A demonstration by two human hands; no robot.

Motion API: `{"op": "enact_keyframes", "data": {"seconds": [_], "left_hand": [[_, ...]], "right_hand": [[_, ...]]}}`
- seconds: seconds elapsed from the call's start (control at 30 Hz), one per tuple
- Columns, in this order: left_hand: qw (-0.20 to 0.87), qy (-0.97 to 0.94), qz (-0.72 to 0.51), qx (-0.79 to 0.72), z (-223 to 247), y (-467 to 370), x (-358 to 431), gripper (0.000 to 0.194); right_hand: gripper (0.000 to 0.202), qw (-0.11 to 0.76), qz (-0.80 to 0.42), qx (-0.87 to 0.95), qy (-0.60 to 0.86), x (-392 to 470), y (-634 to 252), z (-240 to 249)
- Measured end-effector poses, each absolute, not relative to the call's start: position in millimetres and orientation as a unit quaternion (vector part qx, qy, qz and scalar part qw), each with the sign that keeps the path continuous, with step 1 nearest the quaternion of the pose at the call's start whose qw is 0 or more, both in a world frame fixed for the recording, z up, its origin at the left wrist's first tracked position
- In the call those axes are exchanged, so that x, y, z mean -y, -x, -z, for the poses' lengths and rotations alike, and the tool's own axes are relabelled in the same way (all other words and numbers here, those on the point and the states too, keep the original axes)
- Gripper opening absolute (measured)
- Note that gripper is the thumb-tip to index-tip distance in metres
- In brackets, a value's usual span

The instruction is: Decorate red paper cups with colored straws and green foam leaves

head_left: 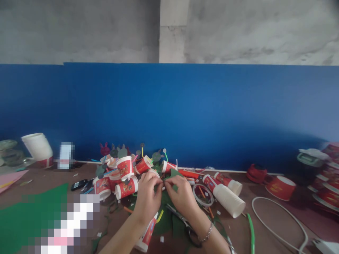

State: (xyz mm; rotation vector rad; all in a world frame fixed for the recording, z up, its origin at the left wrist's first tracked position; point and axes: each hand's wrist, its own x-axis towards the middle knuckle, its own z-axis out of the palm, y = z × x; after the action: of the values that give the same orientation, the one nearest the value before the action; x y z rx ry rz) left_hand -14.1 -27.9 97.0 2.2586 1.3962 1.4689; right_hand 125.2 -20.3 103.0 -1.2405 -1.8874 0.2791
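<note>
Bare forearms [122, 233] converge, left hand [148, 193] and right hand [182, 194] nearly touching, each pinched thumb to finger; anything held is too small to tell. Red paper cups [127, 188] crowd left of the grip, stacked cups [230, 200] lie right, scissors [184, 221] just below.

craft workspace, paper cups [126, 188], scissors [183, 219]

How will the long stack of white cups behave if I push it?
The cup stack may roll, since it lies on its side. It's probably light, looking like thin paper. Pulling might separate it, as it's visibly nested.
</note>
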Motion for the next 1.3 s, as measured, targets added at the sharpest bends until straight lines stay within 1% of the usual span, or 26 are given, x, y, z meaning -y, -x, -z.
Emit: {"op": "enact_keyframes", "data": {"seconds": [0.07, 0.2, 0.4, 0.5, 0.7, 0.77, 0.9, 0.93, 0.97, 1.0, 1.03, 1.07, 1.17, 1.2, 1.3], "left_hand": [[0.053, -0.742, -0.485, -0.461, -97, 14, 28, 0.016], [0.049, -0.737, -0.487, -0.465, -96, 13, 27, 0.017], [0.05, -0.735, -0.489, -0.468, -94, 11, 29, 0.017], [0.059, -0.737, -0.488, -0.463, -94, 12, 29, 0.017], [0.079, -0.737, -0.49, -0.458, -97, 17, 22, 0.014], [0.058, -0.739, -0.489, -0.46, -97, 20, 20, 0.013], [-0.026, -0.753, -0.464, -0.467, -100, 24, 20, 0.013], [-0.055, -0.758, -0.45, -0.468, -101, 24, 21, 0.013], [-0.085, -0.763, -0.437, -0.468, -101, 24, 22, 0.014], [-0.114, -0.768, -0.424, -0.466, -102, 24, 23, 0.015], [-0.138, -0.774, -0.412, -0.462, -102, 23, 24, 0.016], [-0.157, -0.779, -0.401, -0.456, -102, 22, 25, 0.017], [-0.182, -0.792, -0.381, -0.441, -100, 20, 28, 0.016], [-0.183, -0.794, -0.38, -0.438, -99, 19, 29, 0.016], [-0.176, -0.79, -0.404, -0.425, -96, 18, 32, 0.015]], "right_hand": [[0.016, 0.417, -0.111, 0.761, 0.485, 20, -127, -104], [0.017, 0.411, -0.07, 0.769, 0.485, 21, -125, -102], [0.018, 0.431, -0.042, 0.754, 0.494, 23, -120, -99], [0.017, 0.44, -0.071, 0.737, 0.508, 22, -120, -99], [0.015, 0.459, -0.192, 0.675, 0.544, 17, -128, -106], [0.015, 0.435, -0.187, 0.675, 0.566, 14, -134, -108], [0.03, 0.289, -0.145, 0.726, 0.607, 11, -145, -105], [0.03, 0.27, -0.138, 0.733, 0.609, 10, -146, -103], [0.025, 0.272, -0.138, 0.735, 0.605, 9, -147, -101], [0.019, 0.295, -0.151, 0.731, 0.596, 8, -146, -99], [0.014, 0.33, -0.177, 0.721, 0.584, 7, -144, -97], [0.014, 0.366, -0.217, 0.704, 0.568, 6, -142, -96], [0.035, 0.431, -0.346, 0.646, 0.526, 4, -133, -93], [0.038, 0.444, -0.374, 0.628, 0.519, 4, -131, -93], [0.032, 0.476, -0.425, 0.583, 0.503, 6, -128, -95]]}}
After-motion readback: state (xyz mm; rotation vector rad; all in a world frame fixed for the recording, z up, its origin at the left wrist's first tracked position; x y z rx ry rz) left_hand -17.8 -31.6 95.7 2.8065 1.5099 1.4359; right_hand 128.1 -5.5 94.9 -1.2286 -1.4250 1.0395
